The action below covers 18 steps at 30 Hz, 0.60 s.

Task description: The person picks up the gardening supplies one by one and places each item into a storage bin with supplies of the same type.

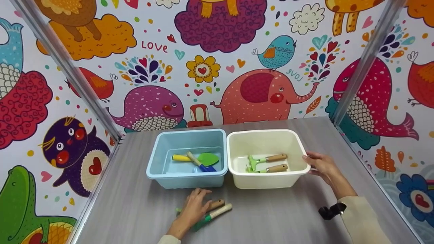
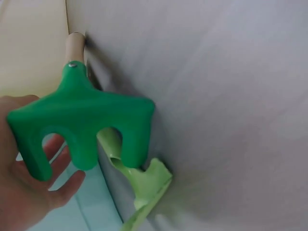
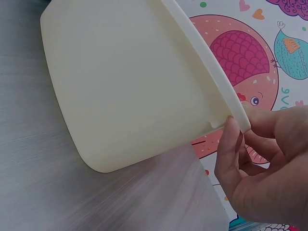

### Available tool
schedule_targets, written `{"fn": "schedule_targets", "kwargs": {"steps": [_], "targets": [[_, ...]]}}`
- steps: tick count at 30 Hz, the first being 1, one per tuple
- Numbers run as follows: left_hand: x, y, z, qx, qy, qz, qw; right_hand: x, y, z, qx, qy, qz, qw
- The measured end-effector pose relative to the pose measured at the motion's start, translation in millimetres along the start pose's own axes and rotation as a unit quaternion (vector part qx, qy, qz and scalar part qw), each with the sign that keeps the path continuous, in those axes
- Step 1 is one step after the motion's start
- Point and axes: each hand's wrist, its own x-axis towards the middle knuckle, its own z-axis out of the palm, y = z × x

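My left hand is over two garden tools on the table in front of the tubs, its fingers loosely bent and no grip visible. One is a green toy rake with a pale wooden handle. Beside it lies a light green tool with a brown handle, its head partly hidden in the head view. My right hand pinches the right rim of a cream tub between thumb and fingers. Inside that tub lie two light green tools with wooden handles.
A light blue tub stands against the cream one's left side. It holds a green-bladed tool with a yellow handle and a blue tool with a wooden handle. Printed panels in metal frames enclose the grey table.
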Motion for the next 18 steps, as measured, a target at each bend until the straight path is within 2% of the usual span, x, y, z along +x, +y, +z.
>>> {"fn": "schedule_targets", "kwargs": {"steps": [8, 13, 18], "targets": [[4.3, 0.5, -2.5, -0.039, -0.069, -0.038, 0.9962, -0.6, -1.0, -2.1, 0.008, -0.006, 0.009, 1.000], [7.6, 0.2, -2.4, -0.033, -0.090, -0.038, 0.9947, -1.0, -1.3, -1.6, 0.007, -0.002, 0.020, 1.000], [9.7, 0.9, -3.7, -0.028, -0.107, -0.036, 0.9932, -1.4, -1.3, -1.6, 0.008, -0.009, 0.009, 1.000]]}}
